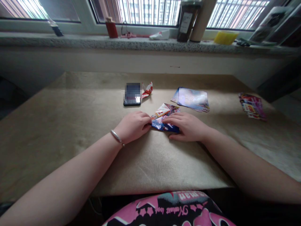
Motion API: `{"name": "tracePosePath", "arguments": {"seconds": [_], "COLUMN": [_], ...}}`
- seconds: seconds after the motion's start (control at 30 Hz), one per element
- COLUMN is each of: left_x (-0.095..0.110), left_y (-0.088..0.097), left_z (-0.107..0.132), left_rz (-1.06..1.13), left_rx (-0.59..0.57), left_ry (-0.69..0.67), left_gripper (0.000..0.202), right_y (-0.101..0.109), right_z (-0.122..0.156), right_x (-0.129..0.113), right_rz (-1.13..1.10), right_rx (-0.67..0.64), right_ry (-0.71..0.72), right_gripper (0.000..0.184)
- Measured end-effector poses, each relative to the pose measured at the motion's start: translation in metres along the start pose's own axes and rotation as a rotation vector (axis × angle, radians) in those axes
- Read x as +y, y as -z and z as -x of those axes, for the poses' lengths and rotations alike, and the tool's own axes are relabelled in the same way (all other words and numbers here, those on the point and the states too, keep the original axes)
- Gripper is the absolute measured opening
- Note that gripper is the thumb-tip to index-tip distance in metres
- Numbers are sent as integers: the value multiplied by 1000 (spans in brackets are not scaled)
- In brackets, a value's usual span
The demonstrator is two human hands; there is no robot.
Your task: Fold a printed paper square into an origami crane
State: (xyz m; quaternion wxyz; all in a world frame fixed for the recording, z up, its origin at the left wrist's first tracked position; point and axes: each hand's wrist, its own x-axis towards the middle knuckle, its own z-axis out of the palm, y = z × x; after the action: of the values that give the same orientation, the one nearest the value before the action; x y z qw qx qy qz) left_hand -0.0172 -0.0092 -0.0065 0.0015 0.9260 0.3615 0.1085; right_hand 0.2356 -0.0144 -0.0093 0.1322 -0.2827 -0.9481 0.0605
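A colourful foil card pack (164, 116) lies on the beige table (70, 125) between both hands. My left hand (133, 125), with a silver bracelet on its wrist, is curled and pinches the pack's left end. My right hand (187, 126) lies over the pack's right part, fingers together on top and thumb underneath. A torn-off wrapper strip (147, 89) lies behind, beside a dark phone (132, 94). A fanned stack of cards (192, 99) rests farther right.
Another small pile of packs (252, 106) lies near the table's right edge. The stone windowsill (141, 44) behind holds a red cup (111, 29), a dark jar (187, 22), a yellow sponge-like block (225, 37) and other clutter.
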Motion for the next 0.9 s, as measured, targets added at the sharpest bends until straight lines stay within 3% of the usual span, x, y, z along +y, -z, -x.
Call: {"name": "tracePosePath", "arguments": {"seconds": [0.13,0.3,0.57,0.73,0.9], "left_x": [0,-3,-7,-6,-3], "left_y": [0,-1,-3,-2,-1], "left_z": [-1,-1,0,1,0], "left_rz": [11,22,58,38,30], "left_rx": [-19,-29,-7,-36,-44], "left_ry": [27,20,-38,-52,-39], "left_gripper": [15,16,22,25,26], "right_y": [-3,-4,-3,-5,-10], "right_z": [-1,0,0,-2,-5], "right_x": [1,0,-4,-3,5], "right_rz": [5,16,81,-18,-98], "right_rx": [3,46,80,144,174], "right_ry": [30,-7,-214,-445,-548], "right_gripper": [30,24,30,25,21]}}
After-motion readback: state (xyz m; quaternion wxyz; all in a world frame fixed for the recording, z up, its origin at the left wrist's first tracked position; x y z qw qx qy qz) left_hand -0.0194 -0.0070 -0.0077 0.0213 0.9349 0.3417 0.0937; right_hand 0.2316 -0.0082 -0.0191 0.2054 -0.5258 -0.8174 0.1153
